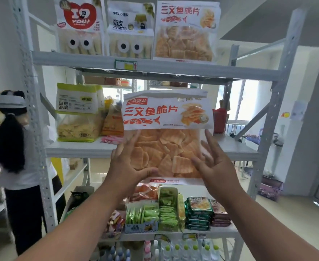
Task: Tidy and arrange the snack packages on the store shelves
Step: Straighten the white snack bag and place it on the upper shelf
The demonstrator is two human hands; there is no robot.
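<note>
A large clear bag of orange salmon chips (166, 136) with a white and red label is held upright in front of the middle shelf (79, 147). My left hand (128, 164) grips its lower left edge, thumb across the front. My right hand (213, 162) presses against its lower right side with fingers spread. An identical chip bag (185, 32) stands on the top shelf (173, 67) at the right. Beside that one stand two bread-stick bags with cartoon eyes (79, 25) (130, 29).
A green-labelled crisp bag (77, 112) and an orange packet (111, 121) stand on the middle shelf's left. Boxes and stacks of small snack packs (173, 211) fill the lower shelf, bottles (173, 249) beneath. A person in white (17, 147) stands at left.
</note>
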